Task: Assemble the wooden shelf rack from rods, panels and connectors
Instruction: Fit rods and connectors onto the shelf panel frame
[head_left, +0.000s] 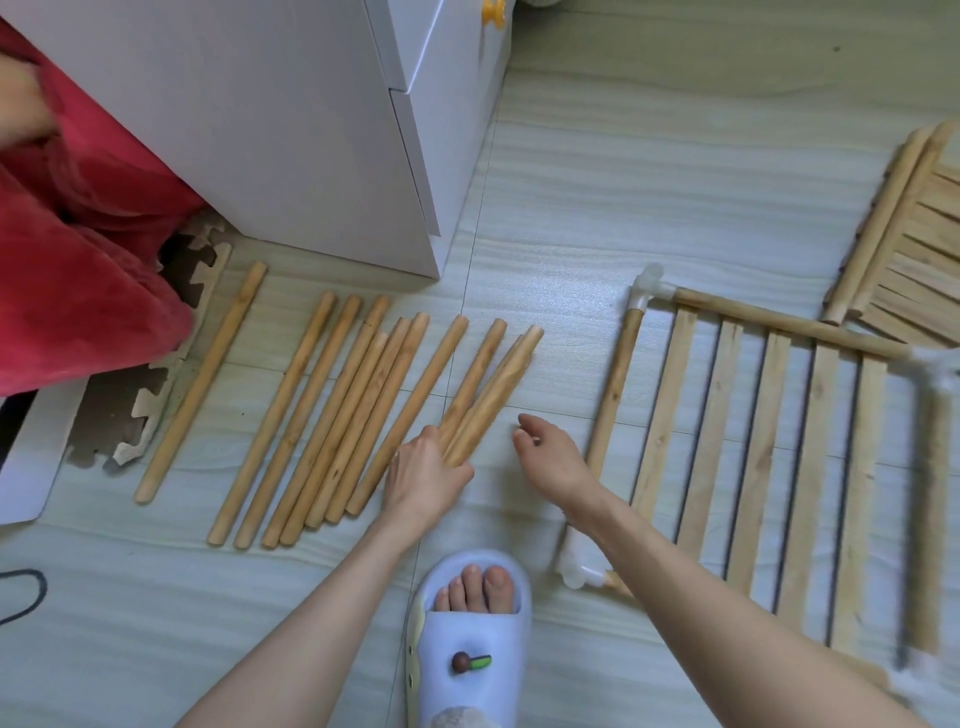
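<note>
A single wide-angle view from the person's head looks steeply down at the floor (571, 182), near enough that both forearms reach in from the bottom edge. It faces forward toward a white cabinet (291, 130); straight edges bend near the borders.

The rods (332, 415) on the floor (597, 171) are pale honey-tan wood with faint darker grain. The slatted panel (763, 467) is the same light wood, its corner connectors (647, 288) translucent white. The floor is pale grey-green with wavy wood-grain streaks. The cabinet (291, 119) is plain white. The blanket (78, 260) is deep red. The slipper (472, 639) is pale lilac-blue, with a brown and green charm (470, 662). The foam mat (156, 364) is brown and beige.
</note>
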